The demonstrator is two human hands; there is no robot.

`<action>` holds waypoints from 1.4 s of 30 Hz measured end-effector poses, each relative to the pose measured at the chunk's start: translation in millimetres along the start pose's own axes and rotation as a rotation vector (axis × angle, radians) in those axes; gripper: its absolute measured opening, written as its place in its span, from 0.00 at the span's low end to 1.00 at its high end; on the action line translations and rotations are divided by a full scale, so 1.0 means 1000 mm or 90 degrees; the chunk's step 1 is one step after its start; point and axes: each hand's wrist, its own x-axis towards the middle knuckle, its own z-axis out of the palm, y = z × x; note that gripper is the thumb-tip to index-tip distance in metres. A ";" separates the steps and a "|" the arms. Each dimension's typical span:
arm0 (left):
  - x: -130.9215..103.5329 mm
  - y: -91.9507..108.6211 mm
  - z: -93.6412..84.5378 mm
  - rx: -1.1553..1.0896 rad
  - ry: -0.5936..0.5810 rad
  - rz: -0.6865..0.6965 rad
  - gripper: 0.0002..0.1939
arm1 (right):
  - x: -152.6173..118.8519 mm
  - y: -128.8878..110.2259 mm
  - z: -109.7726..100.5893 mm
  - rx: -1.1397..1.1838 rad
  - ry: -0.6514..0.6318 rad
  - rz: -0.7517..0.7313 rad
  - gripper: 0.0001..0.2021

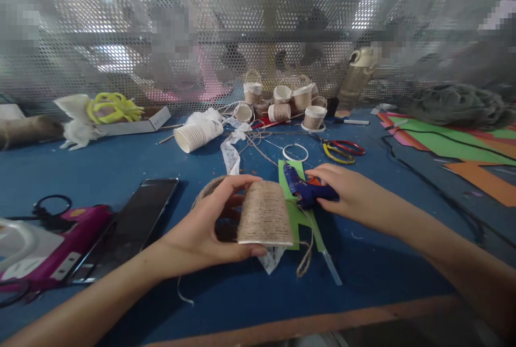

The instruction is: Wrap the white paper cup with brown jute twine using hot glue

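Note:
My left hand (205,229) grips a paper cup wrapped in jute twine (266,212), upside down with its white rim toward me. A loose twine tail (305,261) hangs at its right, and a strip of white lace (271,260) shows beneath the rim. Just right of the cup, my right hand (346,188) is closed around a blue hot glue gun (310,192) whose nozzle points away from me. Under the gun lies a piece of green paper (295,172), and a clear glue stick (332,269) lies near its lower end. Part of a twine coil (207,190) shows behind my left hand.
Small twine-wrapped baskets (302,97) stand at the back, near stacked paper cups (193,136). Scissors (341,151) and a white ring (295,152) lie nearer. A phone (139,223) and magenta power strip (80,239) are left; a black cable (419,183) crosses the right side.

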 end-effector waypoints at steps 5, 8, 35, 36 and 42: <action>0.000 0.003 0.001 -0.010 -0.029 -0.034 0.39 | 0.000 0.002 -0.005 0.013 0.005 0.033 0.18; 0.001 0.001 0.000 0.003 -0.038 -0.051 0.38 | 0.000 0.000 -0.005 0.027 0.006 0.051 0.17; 0.004 0.000 -0.006 -0.256 -0.035 -0.088 0.36 | 0.008 -0.011 -0.015 0.150 0.135 0.184 0.17; 0.004 0.001 -0.006 -0.268 -0.030 -0.084 0.35 | 0.009 -0.011 -0.015 0.160 0.134 0.189 0.17; 0.005 0.007 -0.007 -0.318 -0.024 -0.113 0.33 | 0.008 -0.012 -0.018 0.281 0.238 0.223 0.18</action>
